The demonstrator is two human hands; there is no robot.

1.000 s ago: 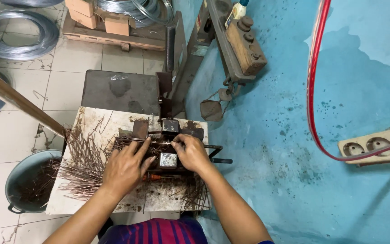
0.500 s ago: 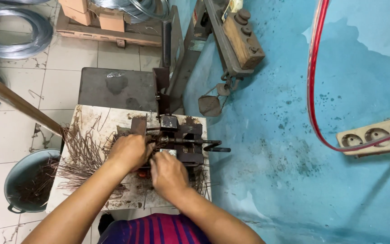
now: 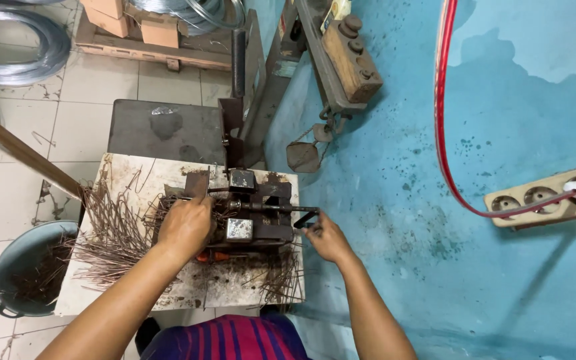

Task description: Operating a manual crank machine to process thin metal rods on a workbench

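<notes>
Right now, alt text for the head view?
Seen from above, a person's left hand rests on a rusty bench jig while the right hand grips its crank handle. Bent wire pieces litter the small table; a bucket sits below left, a blue wall right.

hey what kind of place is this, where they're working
Most likely a small metal workshop. A hand-cranked bending jig sits on a stained bench strewn with short cut wires, and coils of steel wire lie on the tiled floor.
</notes>
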